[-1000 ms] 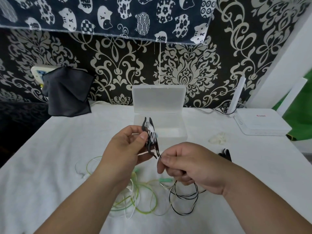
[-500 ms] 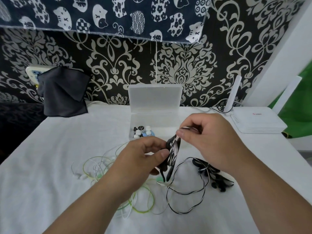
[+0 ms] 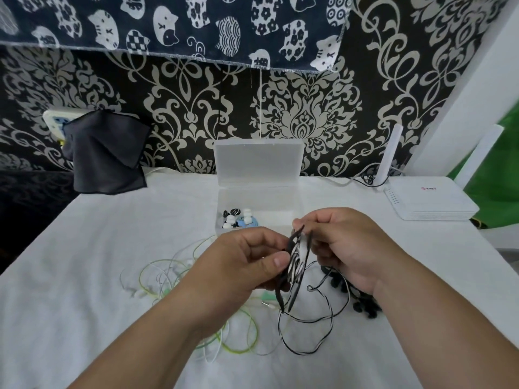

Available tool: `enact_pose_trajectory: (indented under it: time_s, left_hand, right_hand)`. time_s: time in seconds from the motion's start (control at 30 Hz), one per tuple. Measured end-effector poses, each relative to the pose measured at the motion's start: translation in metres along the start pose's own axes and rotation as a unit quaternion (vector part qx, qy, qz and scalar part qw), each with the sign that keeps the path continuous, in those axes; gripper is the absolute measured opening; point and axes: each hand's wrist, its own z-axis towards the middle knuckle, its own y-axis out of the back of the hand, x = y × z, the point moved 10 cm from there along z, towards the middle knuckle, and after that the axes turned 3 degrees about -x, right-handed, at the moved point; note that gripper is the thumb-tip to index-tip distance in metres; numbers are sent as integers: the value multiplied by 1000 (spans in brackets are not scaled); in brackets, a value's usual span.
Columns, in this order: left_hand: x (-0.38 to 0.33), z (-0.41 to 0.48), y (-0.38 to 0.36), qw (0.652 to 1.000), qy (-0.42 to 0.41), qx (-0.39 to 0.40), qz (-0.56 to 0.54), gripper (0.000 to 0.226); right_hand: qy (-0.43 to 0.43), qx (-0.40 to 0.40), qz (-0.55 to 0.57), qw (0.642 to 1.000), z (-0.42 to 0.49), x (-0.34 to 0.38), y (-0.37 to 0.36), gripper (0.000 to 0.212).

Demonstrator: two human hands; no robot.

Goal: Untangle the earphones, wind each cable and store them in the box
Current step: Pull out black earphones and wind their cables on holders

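Note:
My left hand (image 3: 247, 265) pinches a half-wound coil of black-and-white striped earphone cable (image 3: 297, 261) above the table. My right hand (image 3: 345, 245) grips the top of the same coil from the right. The loose rest of that cable (image 3: 317, 332) hangs down and loops on the white cloth. A green and white earphone tangle (image 3: 174, 276) lies on the cloth, partly hidden under my left forearm. The clear plastic box (image 3: 259, 203) stands open behind my hands, with small earbud pieces (image 3: 238, 220) in its left corner.
Black earphone parts (image 3: 365, 307) lie under my right wrist. A white router (image 3: 427, 200) sits at the back right with its aerial up. A dark cloth (image 3: 106, 153) hangs at the back left. The table's left edge drops off to a dark floor.
My right hand rose from the loose cable near the table to the top of the coil, then lowered a little beside it. The coil moved right and down, uncovering the box's contents.

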Motion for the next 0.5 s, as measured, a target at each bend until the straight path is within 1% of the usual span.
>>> enact_pose_trajectory:
  time_s: [0.1,0.13,0.23,0.27,0.4,0.5]
  left_hand:
    - [-3,0,1,1000,-13,-16,-5,3]
    - [-5,1,3,999,-19,-26,-9,3]
    - [-8,3,15,996,-42,-79,-31,5]
    - [-9,3,20,994,-48,-95,-34,5]
    - [-10,4,35,990,-51,-133,-15,23]
    - [-8,4,45,986,-34,-161,-23,31]
  right_hand:
    - [-53,27,7,998,-1,-13,-7,14]
    - [-70,41,3,997,-2,-18,-11,17]
    - [-99,86,-36,991,-6,-30,-26,41]
    - [-102,99,-48,989,-8,-32,-31,43]
    - [-102,157,-85,979,-17,-36,-50,35]
    - [-98,198,-107,969,-25,-39,-63,35]
